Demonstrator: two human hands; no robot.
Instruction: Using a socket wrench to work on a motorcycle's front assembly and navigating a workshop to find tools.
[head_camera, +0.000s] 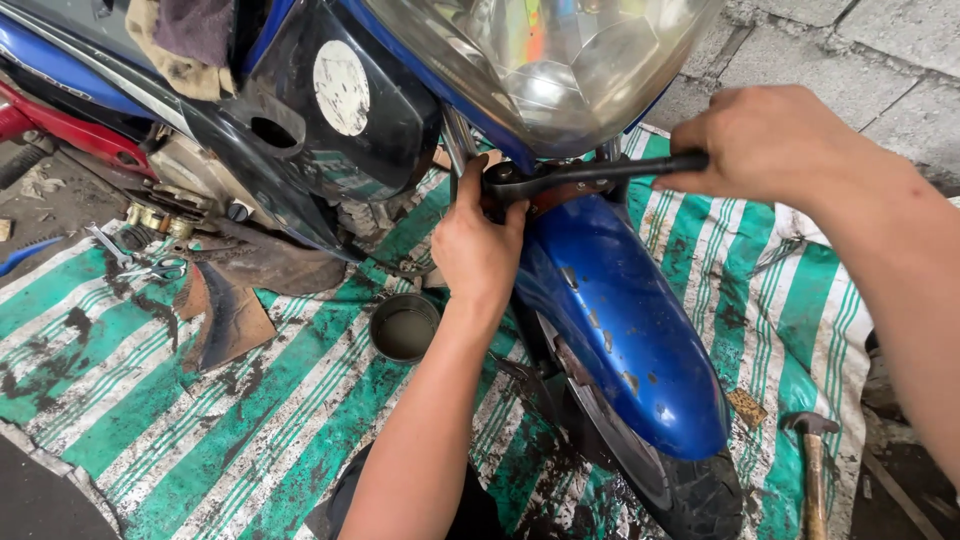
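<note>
So the wrench (590, 175) lay nearly level across the frame's upper middle, right hand (765, 140) clenched on its handle end, left hand (478, 250) gripping its head just above the blue fender (620, 320).

Hammer (812, 470) handle (btm edge) cut off

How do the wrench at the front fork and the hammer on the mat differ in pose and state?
The wrench is black metal, held level above the blue fender: the right hand grips its handle and the left hand steadies its head. The hammer has a wooden handle and lies untouched on the green striped mat, beside the front tyre. Both are hand tools.
</note>
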